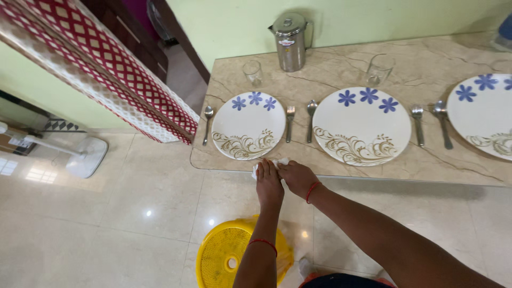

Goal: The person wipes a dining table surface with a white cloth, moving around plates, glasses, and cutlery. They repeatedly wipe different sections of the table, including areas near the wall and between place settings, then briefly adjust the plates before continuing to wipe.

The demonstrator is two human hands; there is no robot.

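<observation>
At the table edge (pixel 373 173), lower centre of the frame, the left hand (pixel 268 184) and right hand (pixel 298 178) both close their fingers on a white napkin (pixel 277 162), just below the leftmost plate (pixel 248 125).

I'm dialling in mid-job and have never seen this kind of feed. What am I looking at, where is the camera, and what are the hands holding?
There is one picture, from a camera on the person's head, looking down. No machine: the left hand and right hand together pinch a small white cloth or tissue at the edge of a marble table. On it lie three flowered plates; the nearest is the left plate. Beside them are spoons and forks, two glasses and a steel jug. A yellow stool stands below.
</observation>
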